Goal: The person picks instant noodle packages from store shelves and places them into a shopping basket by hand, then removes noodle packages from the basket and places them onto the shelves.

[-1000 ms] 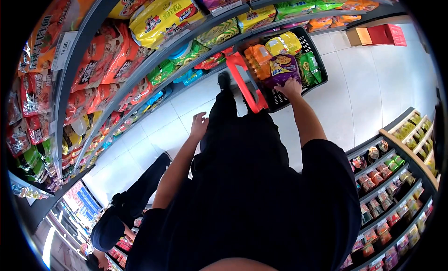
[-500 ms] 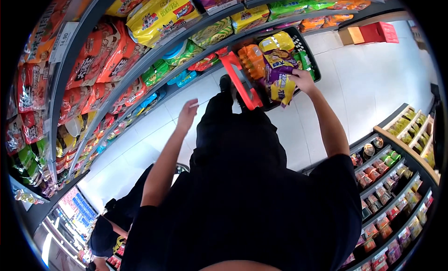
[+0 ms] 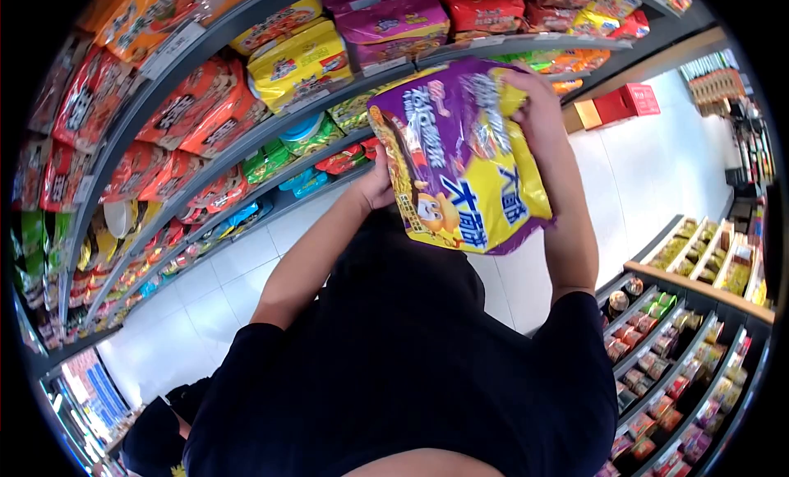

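A large purple and yellow instant noodle multipack (image 3: pixel 468 161) is held up in front of my chest, its printed front turned toward me and slightly tilted. My right hand (image 3: pixel 538 107) grips its upper right edge, fingers wrapped over the wrapper. My left hand (image 3: pixel 380 183) is closed on its left edge, with the fingers partly hidden behind the pack. The pack covers the floor where the basket stood. Just beyond it, purple noodle packs (image 3: pixel 394 25) and yellow noodle packs (image 3: pixel 300 66) sit on the shelf.
A curved shelf unit (image 3: pixel 222 46) full of noodle packs runs along the left and front. A red box (image 3: pixel 629 103) stands on the tiled floor (image 3: pixel 604 177) ahead. Snack racks (image 3: pixel 674 354) stand at the right. Another person (image 3: pixel 156 436) is behind on the lower left.
My right hand has lifted the purple and yellow noodle multipack from the basket toward me. My left hand has moved right and taken its left edge. The basket is now hidden.
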Action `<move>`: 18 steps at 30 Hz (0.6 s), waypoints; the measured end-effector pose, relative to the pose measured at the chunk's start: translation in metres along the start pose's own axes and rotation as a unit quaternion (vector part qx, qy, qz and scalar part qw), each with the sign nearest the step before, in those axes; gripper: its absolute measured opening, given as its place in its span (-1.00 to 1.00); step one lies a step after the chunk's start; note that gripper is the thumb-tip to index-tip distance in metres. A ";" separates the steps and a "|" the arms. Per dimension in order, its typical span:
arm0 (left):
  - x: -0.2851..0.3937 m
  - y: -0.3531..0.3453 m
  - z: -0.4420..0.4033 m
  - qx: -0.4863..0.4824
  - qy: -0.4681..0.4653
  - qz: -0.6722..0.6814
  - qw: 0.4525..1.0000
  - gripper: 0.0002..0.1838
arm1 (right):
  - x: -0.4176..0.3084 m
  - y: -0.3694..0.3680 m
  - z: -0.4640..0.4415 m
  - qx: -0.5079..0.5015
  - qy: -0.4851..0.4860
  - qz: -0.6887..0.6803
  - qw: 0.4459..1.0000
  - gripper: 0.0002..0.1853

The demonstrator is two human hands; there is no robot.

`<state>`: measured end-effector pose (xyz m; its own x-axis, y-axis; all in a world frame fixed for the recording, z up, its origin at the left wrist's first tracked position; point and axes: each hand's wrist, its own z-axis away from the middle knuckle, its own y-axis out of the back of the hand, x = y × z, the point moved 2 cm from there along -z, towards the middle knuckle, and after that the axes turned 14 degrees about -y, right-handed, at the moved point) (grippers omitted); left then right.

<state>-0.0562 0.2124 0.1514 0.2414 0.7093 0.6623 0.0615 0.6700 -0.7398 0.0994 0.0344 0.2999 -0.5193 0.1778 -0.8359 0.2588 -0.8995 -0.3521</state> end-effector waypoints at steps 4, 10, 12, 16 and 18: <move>-0.011 0.009 0.025 0.095 -0.034 0.229 0.968 -0.09 | 0.024 -0.037 0.005 -0.221 0.027 0.121 0.967 -0.68; 0.034 0.044 0.093 0.222 -0.208 0.190 0.934 -0.18 | 0.089 -0.057 -0.001 -0.288 0.009 0.064 0.955 -0.60; 0.053 0.057 0.123 0.264 -0.271 0.174 0.909 -0.21 | 0.130 -0.061 -0.008 -0.223 -0.009 0.121 0.967 -0.66; 0.086 0.073 0.193 0.337 -0.382 0.143 0.849 -0.27 | 0.186 -0.109 0.017 -0.387 -0.135 0.110 0.905 -0.32; 0.099 0.080 0.229 0.361 -0.433 0.132 0.815 -0.30 | 0.194 -0.156 0.037 -0.453 -0.126 0.163 0.867 -0.05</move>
<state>-0.2491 0.3864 0.1853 -0.6395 0.5285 0.5582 -0.5438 0.2023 -0.8145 -0.0722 0.1941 0.2082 -0.4297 -0.2231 -0.8750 0.9003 -0.1812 -0.3958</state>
